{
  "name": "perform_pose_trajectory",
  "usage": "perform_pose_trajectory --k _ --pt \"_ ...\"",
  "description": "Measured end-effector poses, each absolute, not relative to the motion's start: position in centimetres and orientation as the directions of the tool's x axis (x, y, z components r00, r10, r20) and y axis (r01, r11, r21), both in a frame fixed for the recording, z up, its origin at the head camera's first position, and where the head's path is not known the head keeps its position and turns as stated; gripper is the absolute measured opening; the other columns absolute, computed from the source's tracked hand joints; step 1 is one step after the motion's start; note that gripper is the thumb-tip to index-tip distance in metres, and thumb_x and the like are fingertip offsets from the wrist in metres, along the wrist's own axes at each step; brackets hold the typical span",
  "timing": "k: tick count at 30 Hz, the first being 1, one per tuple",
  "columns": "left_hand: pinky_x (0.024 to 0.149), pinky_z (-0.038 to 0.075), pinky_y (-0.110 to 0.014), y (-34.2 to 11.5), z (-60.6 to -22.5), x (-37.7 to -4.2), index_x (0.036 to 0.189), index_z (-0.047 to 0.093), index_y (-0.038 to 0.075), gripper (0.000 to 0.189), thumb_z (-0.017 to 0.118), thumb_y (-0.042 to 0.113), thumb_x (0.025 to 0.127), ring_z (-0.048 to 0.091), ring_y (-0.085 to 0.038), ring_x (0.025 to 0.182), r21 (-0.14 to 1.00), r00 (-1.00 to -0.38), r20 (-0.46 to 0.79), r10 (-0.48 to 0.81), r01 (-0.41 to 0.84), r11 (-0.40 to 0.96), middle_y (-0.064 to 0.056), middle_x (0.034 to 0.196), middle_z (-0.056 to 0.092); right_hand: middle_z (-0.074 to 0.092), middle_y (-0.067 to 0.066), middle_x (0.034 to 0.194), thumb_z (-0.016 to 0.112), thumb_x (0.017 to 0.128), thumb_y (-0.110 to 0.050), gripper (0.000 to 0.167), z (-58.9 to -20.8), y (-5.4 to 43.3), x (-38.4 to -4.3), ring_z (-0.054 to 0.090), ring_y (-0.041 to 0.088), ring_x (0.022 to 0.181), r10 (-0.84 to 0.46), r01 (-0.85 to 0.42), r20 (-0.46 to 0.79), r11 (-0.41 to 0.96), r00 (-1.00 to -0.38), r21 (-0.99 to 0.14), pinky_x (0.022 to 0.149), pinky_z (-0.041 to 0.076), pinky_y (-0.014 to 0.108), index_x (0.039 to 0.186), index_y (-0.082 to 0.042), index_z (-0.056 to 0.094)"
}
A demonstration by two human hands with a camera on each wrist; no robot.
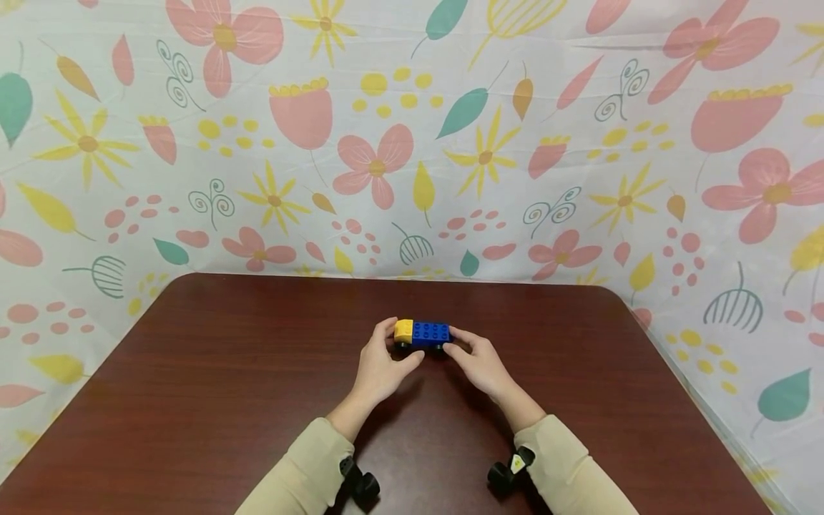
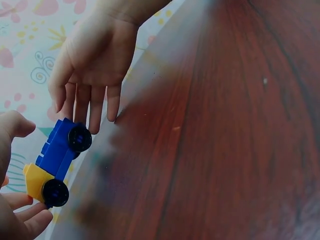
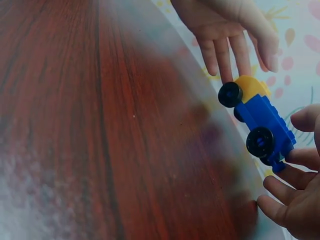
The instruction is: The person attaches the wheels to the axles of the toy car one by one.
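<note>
A small toy truck (image 1: pixel 430 333), with a yellow cab, a blue studded body and black wheels, is framed between the two hands above the table. Fingertips of my left hand (image 1: pixel 380 368) touch its yellow front end (image 2: pixel 37 181), the thumb standing apart from it. At the blue rear end (image 3: pixel 272 120), the fingertips of my right hand (image 1: pixel 479 365) rest against it, and that thumb is also clear of the toy in the right wrist view. Neither hand wraps round the truck. Its wheels face down towards the tabletop.
The dark red-brown wooden table (image 1: pixel 225 400) has rounded far corners. Behind it and along its sides hangs a white cloth (image 1: pixel 412 143) printed with flowers and leaves. Black devices (image 1: pixel 360 486) are strapped at both wrists, over beige sleeves (image 1: pixel 302 468).
</note>
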State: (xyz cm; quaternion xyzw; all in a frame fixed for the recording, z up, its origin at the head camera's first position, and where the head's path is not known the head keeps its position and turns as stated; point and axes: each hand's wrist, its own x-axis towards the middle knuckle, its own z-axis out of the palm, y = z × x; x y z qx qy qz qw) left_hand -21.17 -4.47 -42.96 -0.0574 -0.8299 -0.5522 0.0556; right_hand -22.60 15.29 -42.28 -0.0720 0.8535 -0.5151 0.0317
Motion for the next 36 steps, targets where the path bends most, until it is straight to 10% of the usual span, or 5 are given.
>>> perform_pose_trajectory --k 10,36 --pt "0.093 0.047 -0.047 -4.5 -42.9 -21.5 0.141 0.037 0.008 0.077 0.075 0.03 0.078 0.055 -0.03 0.115 0.903 -0.985 0.167 0.048 0.173 0.394 -0.015 0.138 0.05 0.051 0.018 0.138 0.059 0.093 -0.023 0.05 -42.5 15.6 -23.1 0.044 0.031 0.131 -0.153 -0.085 0.007 0.507 -0.988 -0.858 0.106 0.037 0.05 0.136 0.0 0.049" --pt "0.091 0.05 -0.045 -4.6 -43.6 -20.9 0.142 0.034 0.009 0.078 0.074 0.032 0.08 0.055 -0.031 0.114 0.914 -0.991 0.111 0.078 0.133 0.384 -0.017 0.138 0.048 0.058 0.016 0.129 0.06 0.092 -0.022 0.047 -43.9 15.8 -22.8 0.058 0.022 0.111 -0.126 -0.039 -0.027 0.495 -0.992 -0.868 0.089 0.052 0.036 0.133 -0.001 0.053"
